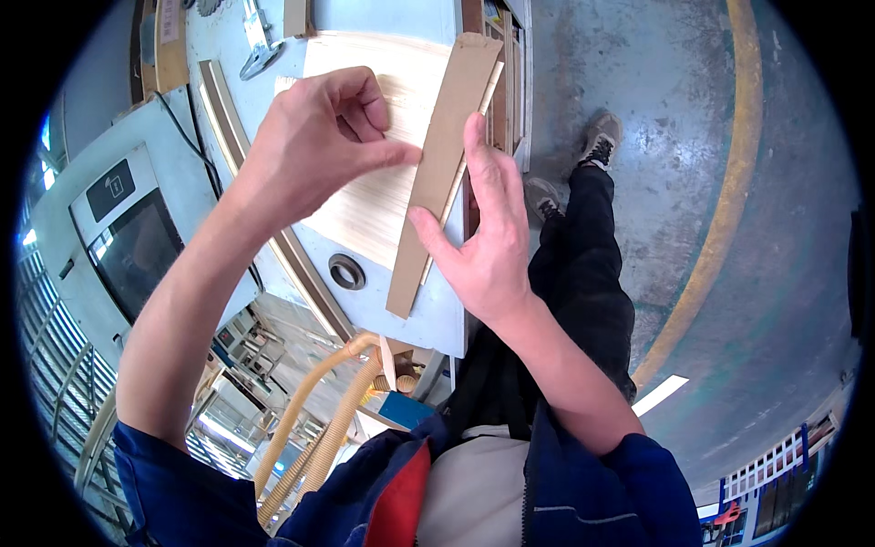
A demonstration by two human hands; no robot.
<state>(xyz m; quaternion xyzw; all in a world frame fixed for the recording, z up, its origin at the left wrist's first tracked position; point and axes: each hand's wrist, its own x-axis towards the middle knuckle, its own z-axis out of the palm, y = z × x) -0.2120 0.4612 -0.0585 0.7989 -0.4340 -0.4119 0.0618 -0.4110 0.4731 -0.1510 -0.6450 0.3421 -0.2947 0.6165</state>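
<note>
A long brown strip [442,137], board-like and flat, lies slantwise over pale wood panels [365,214] at the right edge of a light blue-grey table. A thinner pale strip shows along its right side. My right hand [488,219] grips the brown strip across its width, thumb on its face and fingers along the outer edge. The tip of my left thumb touches or nearly touches the strip's left edge. The other fingers of my left hand [328,137] curl loosely above the panels, apart from the thumb, with nothing visible between them.
A dark ring [346,271] lies on the table near the panels. Long edge strips [296,260] rest at the left. A metal clamp-like tool [260,41] is at the far side. Beyond stand a machine with a dark window [137,246] and ribbed hoses [342,428].
</note>
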